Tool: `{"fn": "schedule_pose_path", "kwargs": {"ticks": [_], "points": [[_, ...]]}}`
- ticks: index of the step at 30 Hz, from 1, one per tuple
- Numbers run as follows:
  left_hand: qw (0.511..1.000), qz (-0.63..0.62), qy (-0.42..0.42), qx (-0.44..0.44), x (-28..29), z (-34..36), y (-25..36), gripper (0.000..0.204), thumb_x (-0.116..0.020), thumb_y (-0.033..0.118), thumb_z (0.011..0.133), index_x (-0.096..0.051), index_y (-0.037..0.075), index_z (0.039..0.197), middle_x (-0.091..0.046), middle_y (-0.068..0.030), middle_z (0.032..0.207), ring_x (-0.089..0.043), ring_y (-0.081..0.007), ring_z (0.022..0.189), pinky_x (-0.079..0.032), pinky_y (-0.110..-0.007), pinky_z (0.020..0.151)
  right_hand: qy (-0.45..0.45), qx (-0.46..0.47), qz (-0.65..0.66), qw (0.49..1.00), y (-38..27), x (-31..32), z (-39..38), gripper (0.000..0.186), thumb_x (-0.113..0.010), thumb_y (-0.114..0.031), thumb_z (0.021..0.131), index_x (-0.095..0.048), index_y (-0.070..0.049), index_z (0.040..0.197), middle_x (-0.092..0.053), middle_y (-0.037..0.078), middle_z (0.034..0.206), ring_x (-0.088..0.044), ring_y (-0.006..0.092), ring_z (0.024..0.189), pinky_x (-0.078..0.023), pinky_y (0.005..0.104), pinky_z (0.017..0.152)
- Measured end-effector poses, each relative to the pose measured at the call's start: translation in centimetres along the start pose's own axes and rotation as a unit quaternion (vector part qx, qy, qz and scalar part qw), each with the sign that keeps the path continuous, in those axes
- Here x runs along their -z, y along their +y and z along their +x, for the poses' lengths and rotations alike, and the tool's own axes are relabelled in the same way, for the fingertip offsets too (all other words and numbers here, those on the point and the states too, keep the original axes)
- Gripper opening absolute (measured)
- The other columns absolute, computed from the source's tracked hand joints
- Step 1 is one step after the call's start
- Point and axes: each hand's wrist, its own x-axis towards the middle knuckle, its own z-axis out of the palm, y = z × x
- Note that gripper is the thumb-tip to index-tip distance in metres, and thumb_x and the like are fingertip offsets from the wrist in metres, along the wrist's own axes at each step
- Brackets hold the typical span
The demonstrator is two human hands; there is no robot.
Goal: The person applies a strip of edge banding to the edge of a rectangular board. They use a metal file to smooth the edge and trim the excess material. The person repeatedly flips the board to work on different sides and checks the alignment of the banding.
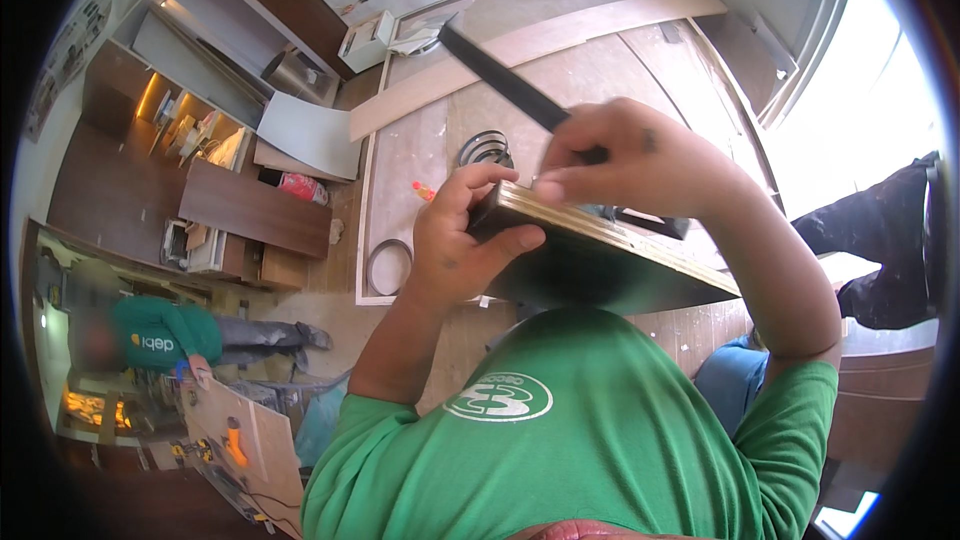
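Note:
My left hand (455, 235) grips the near-left corner of a dark-faced plywood board (590, 265), thumb on the dark face and fingers over the top. The board's pale layered edge faces up and runs off to the right. Above that edge, my right hand (635, 155) is closed round a dark strip of edge banding (505, 75), which sticks out to the upper left. Its thumb and fingertips are close to the board's edge near the left hand; whether they touch it I cannot tell. A dark flat end shows below the right wrist, partly hidden.
A wide pale worktable (420, 160) carries a long wooden plank (530, 50), a dark coil of banding (487, 150) and a dark ring (390, 267). Cabinets and loose panels (255, 215) stand left. A person in green (165, 330) is beside a tool-laden board (240, 430); another person's dark-clothed leg (870, 230) is right.

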Motion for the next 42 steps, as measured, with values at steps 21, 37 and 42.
{"fn": "schedule_pose_path", "kwargs": {"ticks": [21, 37, 42], "points": [[0.916, 0.104, 0.275, -0.271, -0.3, 3.4, -2.6, 0.06, -0.085, 0.018, 0.085, -0.057, -0.005, 0.132, -0.067, -0.0204, 0.126, -0.068, -0.0251, 0.108, -0.055, -0.033, 0.093, 0.114, 0.071, -0.201, 0.97, -0.7, -1.7, -0.1, 0.035, -0.083, -0.024, 0.076, -0.06, 0.003, 0.074, -0.054, 0.016, 0.074, -0.057, 0.0317, 0.066, -0.044, 0.0407, 0.062], [0.877, 0.272, 0.247, -0.31, 1.9, 4.0, -0.7, 0.057, -0.082, 0.022, 0.087, -0.057, -0.003, 0.132, -0.066, -0.0178, 0.117, -0.065, -0.029, 0.101, -0.053, -0.035, 0.087, 0.127, 0.088, -0.136, 0.978, -0.9, -1.6, 0.9, 0.039, -0.083, -0.02, 0.074, -0.053, 0.003, 0.065, -0.047, 0.012, 0.069, -0.048, 0.024, 0.061, -0.038, 0.0384, 0.058], [0.857, 0.321, 0.238, -0.326, 1.8, 4.2, 0.8, 0.056, -0.081, 0.02, 0.088, -0.057, -0.003, 0.133, -0.065, -0.0174, 0.117, -0.065, -0.0286, 0.1, -0.053, -0.035, 0.085, 0.133, 0.094, -0.11, 0.981, -0.5, -1.5, 1.1, 0.039, -0.083, -0.019, 0.073, -0.053, 0.003, 0.065, -0.044, 0.011, 0.066, -0.047, 0.0209, 0.061, -0.037, 0.0373, 0.057]]}}
